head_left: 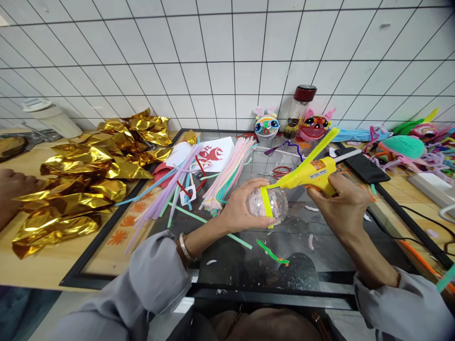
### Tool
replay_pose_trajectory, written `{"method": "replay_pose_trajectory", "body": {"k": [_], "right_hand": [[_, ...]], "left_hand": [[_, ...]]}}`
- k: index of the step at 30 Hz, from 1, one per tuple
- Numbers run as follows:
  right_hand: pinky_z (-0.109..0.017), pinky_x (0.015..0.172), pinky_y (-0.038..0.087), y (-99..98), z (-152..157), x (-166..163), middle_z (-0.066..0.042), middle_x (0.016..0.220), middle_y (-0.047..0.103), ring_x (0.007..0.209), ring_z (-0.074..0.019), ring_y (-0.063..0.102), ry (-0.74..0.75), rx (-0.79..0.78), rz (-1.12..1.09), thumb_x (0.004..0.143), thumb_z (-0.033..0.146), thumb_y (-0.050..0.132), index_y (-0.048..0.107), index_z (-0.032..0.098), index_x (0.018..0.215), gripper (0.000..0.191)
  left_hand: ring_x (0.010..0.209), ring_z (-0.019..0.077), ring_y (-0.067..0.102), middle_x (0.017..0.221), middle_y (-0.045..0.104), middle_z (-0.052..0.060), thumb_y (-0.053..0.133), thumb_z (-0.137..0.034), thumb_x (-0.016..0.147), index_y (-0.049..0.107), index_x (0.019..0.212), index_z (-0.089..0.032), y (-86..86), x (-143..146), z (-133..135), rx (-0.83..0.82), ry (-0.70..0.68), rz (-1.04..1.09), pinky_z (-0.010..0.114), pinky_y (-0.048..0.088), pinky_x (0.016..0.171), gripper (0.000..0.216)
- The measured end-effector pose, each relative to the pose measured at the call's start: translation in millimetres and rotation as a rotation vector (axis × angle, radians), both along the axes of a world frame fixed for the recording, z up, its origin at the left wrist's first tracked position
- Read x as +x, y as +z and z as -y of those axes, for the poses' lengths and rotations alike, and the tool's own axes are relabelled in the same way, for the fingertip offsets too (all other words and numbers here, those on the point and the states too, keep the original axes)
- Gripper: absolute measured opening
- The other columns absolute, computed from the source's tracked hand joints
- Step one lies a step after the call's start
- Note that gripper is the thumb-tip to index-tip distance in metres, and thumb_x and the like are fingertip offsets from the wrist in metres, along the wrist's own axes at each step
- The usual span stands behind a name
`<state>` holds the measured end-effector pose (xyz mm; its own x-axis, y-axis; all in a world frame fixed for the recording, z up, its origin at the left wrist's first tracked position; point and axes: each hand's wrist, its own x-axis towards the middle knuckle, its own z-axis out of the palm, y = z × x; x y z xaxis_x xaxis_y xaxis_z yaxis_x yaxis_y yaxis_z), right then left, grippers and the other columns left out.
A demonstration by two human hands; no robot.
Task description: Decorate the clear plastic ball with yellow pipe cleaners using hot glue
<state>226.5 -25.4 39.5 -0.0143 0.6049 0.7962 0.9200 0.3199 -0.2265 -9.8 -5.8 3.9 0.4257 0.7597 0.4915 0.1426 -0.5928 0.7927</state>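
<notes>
My left hand [237,207] is closed around a clear plastic ball [280,206] that has a yellow strip [266,201] across it. In my right hand [341,203] is a yellow glue gun [322,176], its nozzle end close to the top of the ball. A white glue stick [350,155] pokes out of the gun's back. One long yellow pipe cleaner [320,147] slants up from the ball, in front of the gun. Below the ball a green pipe cleaner piece [272,253] lies on the dark table top.
Gold foil bundles [78,175] cover the left side, near another person's hand [17,187]. Pastel pipe cleaners [227,175] lie centre left. Scissors [280,171], a bottle [298,111], decorated balls [266,124] and a phone [362,166] stand or lie behind. Cables [408,239] run at right.
</notes>
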Motion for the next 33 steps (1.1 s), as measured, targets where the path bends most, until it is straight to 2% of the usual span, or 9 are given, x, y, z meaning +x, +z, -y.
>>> {"method": "replay_pose_trajectory", "body": {"k": [14, 22, 29, 33], "right_hand": [[-0.028, 0.048, 0.022, 0.9, 0.7, 3.2, 0.006, 0.053, 0.034, 0.046, -0.0092, 0.031, 0.002, 0.004, 0.025, 0.071, 0.021, 0.063, 0.033, 0.023, 0.058, 0.033], [-0.026, 0.047, 0.021, 4.4, 2.6, 6.5, 0.007, 0.053, 0.031, 0.045, -0.0080, 0.029, 0.083, 0.041, 0.083, 0.072, 0.017, 0.062, 0.030, 0.023, 0.059, 0.035], [-0.027, 0.048, 0.023, 0.5, 0.8, 3.6, 0.006, 0.053, 0.037, 0.046, -0.0090, 0.032, 0.048, 0.009, 0.042, 0.073, 0.022, 0.063, 0.036, 0.022, 0.059, 0.031], [-0.027, 0.048, 0.022, -0.6, -1.3, 1.1, 0.006, 0.051, 0.034, 0.045, -0.0098, 0.031, 0.023, -0.019, -0.013, 0.072, 0.025, 0.062, 0.033, 0.023, 0.057, 0.032]], "left_hand": [[0.123, 0.0317, 0.059, 0.131, 0.062, 0.015, 0.086, -0.034, 0.058, 0.056, 0.121, -0.018, 1.5, -0.2, 0.2, 0.034, 0.001, -0.008, 0.048, 0.045, 0.108, 0.071], [0.124, 0.0316, 0.059, 0.133, 0.060, 0.016, 0.086, -0.035, 0.057, 0.057, 0.122, -0.018, -1.0, -0.3, -0.2, 0.013, 0.012, -0.009, 0.048, 0.045, 0.110, 0.073], [0.124, 0.0320, 0.059, 0.132, 0.060, 0.018, 0.085, -0.035, 0.059, 0.056, 0.122, -0.016, 0.6, -0.8, 0.8, 0.038, 0.005, -0.023, 0.050, 0.045, 0.110, 0.072], [0.122, 0.0320, 0.060, 0.130, 0.061, 0.018, 0.086, -0.035, 0.058, 0.056, 0.121, -0.016, -1.2, 0.3, 0.1, 0.062, -0.002, -0.010, 0.050, 0.046, 0.108, 0.072]]}}
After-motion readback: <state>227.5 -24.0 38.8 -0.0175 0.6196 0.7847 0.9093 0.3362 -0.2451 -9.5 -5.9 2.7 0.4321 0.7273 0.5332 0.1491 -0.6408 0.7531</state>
